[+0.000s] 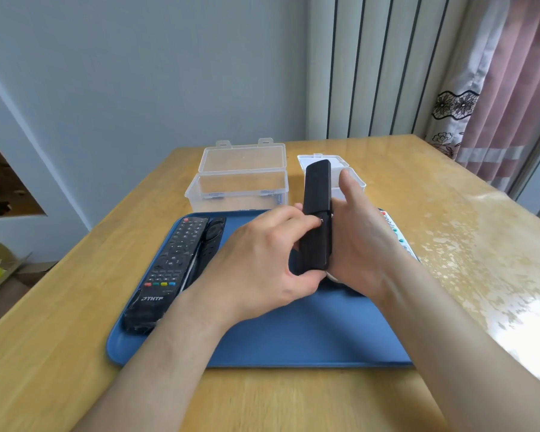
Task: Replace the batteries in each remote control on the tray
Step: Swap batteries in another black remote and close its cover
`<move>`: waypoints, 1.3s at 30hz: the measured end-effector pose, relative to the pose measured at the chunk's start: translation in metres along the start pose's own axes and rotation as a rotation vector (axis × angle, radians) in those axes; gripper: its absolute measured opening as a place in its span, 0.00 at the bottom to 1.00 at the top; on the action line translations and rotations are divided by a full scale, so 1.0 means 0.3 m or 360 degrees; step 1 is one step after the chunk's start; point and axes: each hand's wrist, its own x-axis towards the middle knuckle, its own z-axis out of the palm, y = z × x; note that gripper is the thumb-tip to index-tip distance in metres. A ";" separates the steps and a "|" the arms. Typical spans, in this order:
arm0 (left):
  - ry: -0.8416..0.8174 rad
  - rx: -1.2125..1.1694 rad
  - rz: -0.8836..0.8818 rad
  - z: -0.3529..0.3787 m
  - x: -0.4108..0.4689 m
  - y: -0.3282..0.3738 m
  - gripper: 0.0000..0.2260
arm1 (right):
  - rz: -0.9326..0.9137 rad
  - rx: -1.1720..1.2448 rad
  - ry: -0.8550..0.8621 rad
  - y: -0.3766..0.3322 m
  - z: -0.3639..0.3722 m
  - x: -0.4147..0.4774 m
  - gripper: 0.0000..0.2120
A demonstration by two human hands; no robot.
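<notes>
I hold a slim black remote [317,194] back-up above the blue tray [293,335]. My right hand [360,244] grips it from the right side, thumb raised beside it. My left hand [262,260] curls round its lower end, fingertips on the battery cover at mid-length, thumb under the bottom. On the tray's left lies a large black button remote [169,269] with a smaller black remote [211,236] beside it. A white remote [399,238] with coloured buttons shows partly behind my right wrist.
Behind the tray stands an open clear plastic box [237,182] with a few batteries at its bottom. A second clear box [340,169] is partly hidden by the held remote. The wooden table [449,213] extends right; wall and curtain lie behind.
</notes>
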 end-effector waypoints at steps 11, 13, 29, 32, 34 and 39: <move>0.0154 -0.0063 -0.0006 -0.021 0.012 -0.020 0.27 | -0.0071 -0.0001 -0.0061 0.002 0.028 -0.018 0.36; 0.0146 -0.0030 0.0028 -0.024 0.014 -0.023 0.26 | -0.0067 0.0014 -0.0075 0.003 0.030 -0.018 0.34; 0.0230 0.0143 0.0123 -0.002 0.006 0.006 0.24 | -0.0132 0.0125 0.0009 0.003 0.011 -0.002 0.16; 0.0379 -0.0109 -0.0033 0.016 0.012 0.008 0.25 | -0.0186 0.0249 -0.0096 0.014 0.018 0.000 0.12; 0.0422 -0.0312 -0.0116 0.024 0.016 0.014 0.26 | -0.0267 0.0266 -0.0093 0.017 0.011 -0.001 0.10; 0.0358 -0.0906 -0.0311 0.017 0.019 0.036 0.20 | -0.0315 0.0289 0.0043 -0.012 0.006 -0.019 0.08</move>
